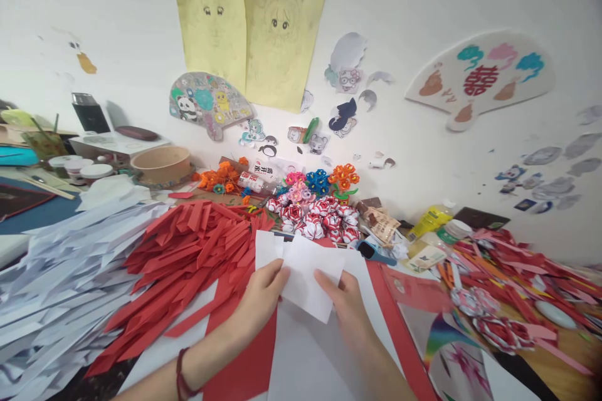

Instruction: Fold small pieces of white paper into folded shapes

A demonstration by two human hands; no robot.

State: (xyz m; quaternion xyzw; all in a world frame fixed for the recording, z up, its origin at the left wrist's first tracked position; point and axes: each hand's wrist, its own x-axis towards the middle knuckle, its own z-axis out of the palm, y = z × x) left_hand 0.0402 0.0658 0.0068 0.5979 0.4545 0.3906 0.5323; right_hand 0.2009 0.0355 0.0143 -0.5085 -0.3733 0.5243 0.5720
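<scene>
Both hands hold white paper pieces up over the middle of the table. My left hand (267, 285), with a dark red cord on its wrist, pinches the left side, where one white piece (268, 250) overlaps another. My right hand (341, 291) grips the right edge of the larger white piece (305, 282), its thumb on top. The larger piece is tilted, one corner pointing down. Beneath them lie a big white sheet (310, 357) and red sheets (249, 357).
Folded white strips (70, 282) and red strips (188, 250) pile up at left. Red-and-white paper flowers (320, 219) stand behind the hands. A blue-strapped watch (371, 252) and bottles (430, 219) are right of them. Red and pink strips (527, 269) cover the far right.
</scene>
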